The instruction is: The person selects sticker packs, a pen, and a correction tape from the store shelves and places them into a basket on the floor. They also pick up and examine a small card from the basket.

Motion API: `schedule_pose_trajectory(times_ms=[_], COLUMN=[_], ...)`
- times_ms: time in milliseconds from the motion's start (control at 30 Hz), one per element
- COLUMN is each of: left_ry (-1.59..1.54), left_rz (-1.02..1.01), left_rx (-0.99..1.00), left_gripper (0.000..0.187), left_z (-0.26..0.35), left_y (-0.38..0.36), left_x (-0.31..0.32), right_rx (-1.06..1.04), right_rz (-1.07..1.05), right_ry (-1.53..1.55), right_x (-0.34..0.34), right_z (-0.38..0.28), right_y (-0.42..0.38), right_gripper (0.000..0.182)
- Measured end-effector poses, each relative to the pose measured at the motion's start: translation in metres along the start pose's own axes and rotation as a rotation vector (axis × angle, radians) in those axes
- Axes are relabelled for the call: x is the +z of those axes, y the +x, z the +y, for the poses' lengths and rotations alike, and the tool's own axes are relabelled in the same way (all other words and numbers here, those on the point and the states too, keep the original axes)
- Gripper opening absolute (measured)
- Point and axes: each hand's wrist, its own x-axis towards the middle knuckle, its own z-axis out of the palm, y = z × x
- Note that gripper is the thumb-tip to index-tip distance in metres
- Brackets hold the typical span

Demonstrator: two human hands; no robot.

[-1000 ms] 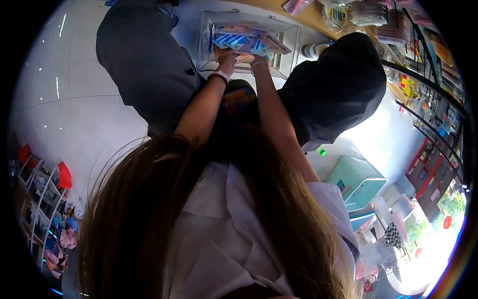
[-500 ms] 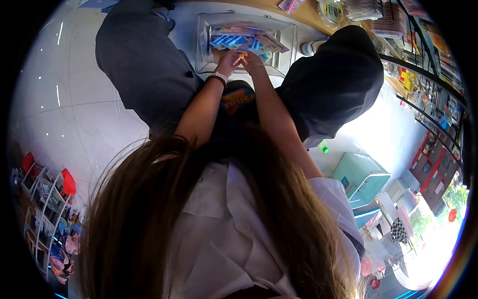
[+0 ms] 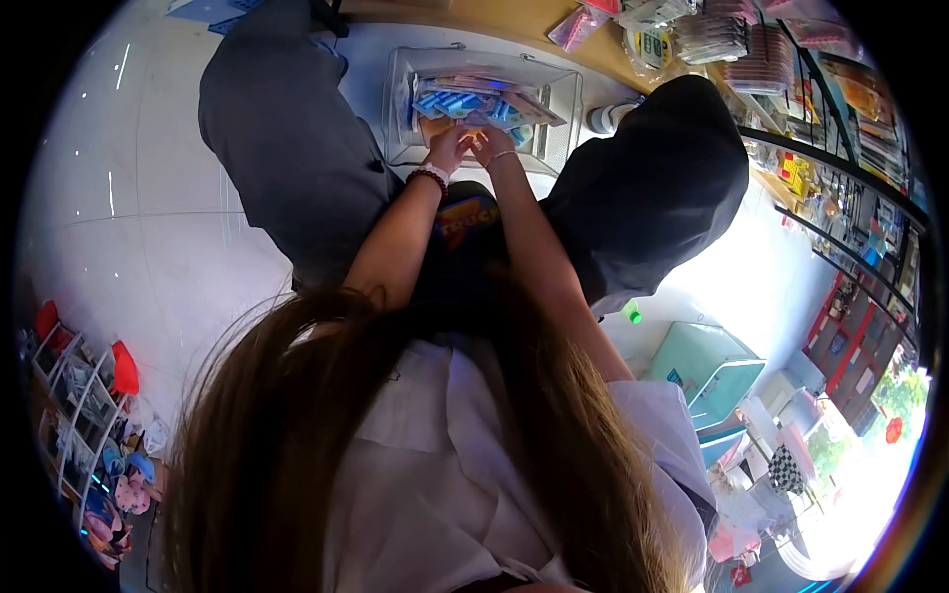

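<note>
My left hand (image 3: 450,148), with a dark beaded bracelet on the wrist, and my right hand (image 3: 489,146), with a thin bracelet, meet at the near side of a wire basket (image 3: 565,114). Their fingers are bent in towards each other around something small, with an orange glint between the fingertips. What it is stays too small and partly covered to name. Just beyond the fingers, flat blue-and-white packets (image 3: 460,103) and some pale brownish ones (image 3: 534,107) lie in the basket.
The basket stands on the floor between my knees. A wooden shelf edge (image 3: 494,22) runs behind it, with packaged goods (image 3: 717,38) on racks at right. A teal box (image 3: 707,361) stands at lower right; a loaded rack (image 3: 74,405) stands at lower left.
The view has shifted slightly, so the basket and hands sit a little lower in the picture. My hands stay together at the basket's near side, fingers still drawn in.
</note>
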Motion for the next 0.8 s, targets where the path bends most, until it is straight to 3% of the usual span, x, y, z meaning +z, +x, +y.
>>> schedule_pose_trajectory(times_ms=[33, 167, 233, 300, 367, 433, 500, 567, 667, 700, 733, 767, 800], left_ry=[-0.053, -0.128, 0.081, 0.035, 0.097, 0.138, 0.114, 0.146, 0.001, 0.020, 0.105, 0.244, 0.360], left_rz=[0.113, 0.133, 0.029, 0.078, 0.288, 0.327, 0.233, 0.282, 0.029, -0.054, -0.101, -0.127, -0.204], left_rx=[0.019, 0.029, -0.032, 0.015, 0.064, 0.110, 0.153, 0.136, 0.254, 0.355, 0.486, 0.487, 0.617], left_gripper=[0.013, 0.016, 0.021, 0.024, 0.021, 0.019, 0.017, 0.016, 0.016, 0.012, 0.011, 0.012, 0.014], left_z=[0.004, 0.001, -0.003, -0.002, -0.002, 0.008, 0.015, 0.019, 0.034, 0.040, 0.049, 0.062, 0.077], left_y=[-0.003, -0.015, 0.002, -0.027, -0.056, -0.087, -0.103, -0.117, -0.132, -0.136, -0.146, -0.151, -0.165], left_x=[0.005, 0.009, -0.005, 0.021, 0.039, 0.056, 0.063, 0.068, 0.087, 0.098, 0.112, 0.121, 0.139], right_rx=[0.001, 0.063, 0.016, -0.053, -0.088, -0.092, -0.074, -0.099, -0.200, -0.292, -0.432, -0.607, -0.733], right_rz=[-0.003, 0.170, 0.130, 0.239, 0.375, 0.312, 0.379, 0.404, 0.198, -0.024, 0.035, -0.018, -0.051], right_ry=[-0.004, 0.050, -0.023, -0.026, 0.096, 0.059, 0.154, 0.187, 0.279, 0.324, 0.254, 0.206, 0.182], right_x=[0.003, 0.019, 0.020, 0.025, 0.021, 0.016, 0.025, 0.031, 0.043, 0.037, 0.053, 0.063, 0.076], right_z=[0.001, 0.011, 0.021, 0.025, 0.021, 0.020, 0.013, 0.015, 0.001, 0.000, -0.014, -0.025, -0.038], right_y=[0.000, -0.037, -0.040, -0.059, -0.067, -0.062, -0.088, -0.100, -0.121, -0.114, -0.142, -0.152, -0.167], right_gripper=[0.022, 0.022, 0.017, 0.019, 0.026, 0.030, 0.030, 0.029, 0.029, 0.030, 0.036, 0.038, 0.037])
